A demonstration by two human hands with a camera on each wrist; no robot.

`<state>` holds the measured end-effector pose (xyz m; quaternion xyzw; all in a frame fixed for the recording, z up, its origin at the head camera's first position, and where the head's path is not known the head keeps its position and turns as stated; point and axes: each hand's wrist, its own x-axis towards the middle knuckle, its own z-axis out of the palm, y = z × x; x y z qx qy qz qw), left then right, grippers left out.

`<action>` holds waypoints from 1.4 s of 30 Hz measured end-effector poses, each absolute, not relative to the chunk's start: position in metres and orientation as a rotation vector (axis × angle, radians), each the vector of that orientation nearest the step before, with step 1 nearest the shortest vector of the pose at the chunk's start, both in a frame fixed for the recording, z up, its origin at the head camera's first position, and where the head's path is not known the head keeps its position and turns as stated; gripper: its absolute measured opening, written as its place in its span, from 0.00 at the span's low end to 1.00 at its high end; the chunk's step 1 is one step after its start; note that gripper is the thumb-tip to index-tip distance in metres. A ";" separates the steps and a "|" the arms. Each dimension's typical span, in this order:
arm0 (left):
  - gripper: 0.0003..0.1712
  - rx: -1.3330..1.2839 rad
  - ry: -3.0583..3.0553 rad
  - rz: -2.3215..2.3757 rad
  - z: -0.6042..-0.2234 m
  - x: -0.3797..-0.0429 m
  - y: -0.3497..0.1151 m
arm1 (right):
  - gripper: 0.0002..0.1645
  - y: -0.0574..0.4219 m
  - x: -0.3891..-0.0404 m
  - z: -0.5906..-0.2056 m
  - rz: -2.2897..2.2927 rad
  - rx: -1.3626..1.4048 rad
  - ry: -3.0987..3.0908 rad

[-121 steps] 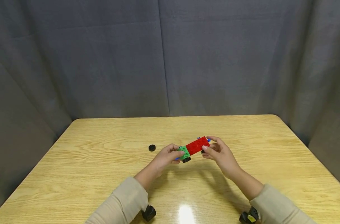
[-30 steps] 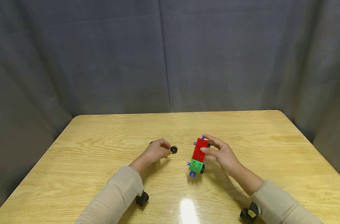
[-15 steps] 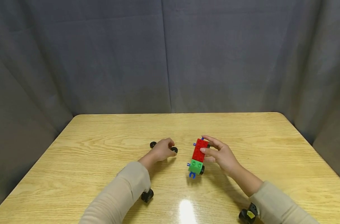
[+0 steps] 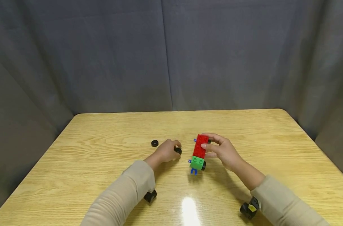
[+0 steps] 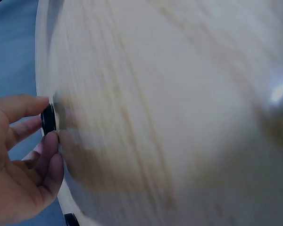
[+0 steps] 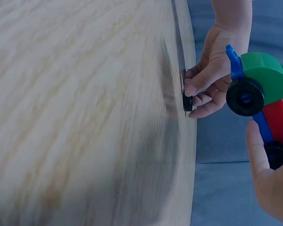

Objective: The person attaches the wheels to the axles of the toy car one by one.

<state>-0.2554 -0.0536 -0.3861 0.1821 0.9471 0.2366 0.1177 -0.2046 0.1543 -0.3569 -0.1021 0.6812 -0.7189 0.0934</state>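
My left hand [image 4: 166, 151] pinches a small black toy tyre [image 4: 178, 151] by its edges, at or just above the tabletop; the left wrist view shows this tyre [image 5: 48, 118] between thumb and fingers. My right hand [image 4: 224, 153] grips a toy car, thumb on its red studded brick [image 4: 199, 151]. A green brick [image 4: 197, 163] forms the end nearer me, with a blue hook [image 4: 193, 171] below. Black wheels are on the car's right side, one of them a front wheel [image 6: 245, 96]. Bare blue axle ends [image 4: 189, 161] stick out on its left.
Another black tyre [image 4: 155, 143] lies flat on the wooden table [image 4: 103, 150], left of my left hand. Grey curtains [image 4: 117, 56] enclose the table's back and sides. Dark camera mounts sit under both sleeves, the right mount [image 4: 249, 208] close over the tabletop.
Four seconds ago both hands held the car. My left hand has since gone left to the tyre and its fingers have closed on it. The right hand keeps the car, now turned green end toward me.
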 end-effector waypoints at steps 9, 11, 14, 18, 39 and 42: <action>0.15 0.584 2.826 0.645 -0.385 -0.254 -0.056 | 0.30 0.153 -0.212 -0.347 -2.118 -0.359 2.043; 0.14 0.600 2.830 0.669 -0.383 -0.254 -0.058 | 0.29 0.152 -0.214 -0.345 -2.119 -0.364 2.043; 0.13 0.595 2.808 0.748 -0.379 -0.254 -0.060 | 0.29 0.152 -0.216 -0.341 -2.120 -0.369 2.046; 0.13 0.576 2.780 0.860 -0.374 -0.256 -0.062 | 0.29 0.152 -0.218 -0.336 -2.110 -0.372 2.060; 0.16 0.486 2.395 1.624 -0.360 -0.242 -0.052 | 0.30 0.154 -0.210 -0.351 -2.125 -0.406 2.031; 0.16 0.502 2.306 1.689 -0.363 -0.240 -0.052 | 0.30 0.153 -0.208 -0.355 -2.132 -0.399 2.018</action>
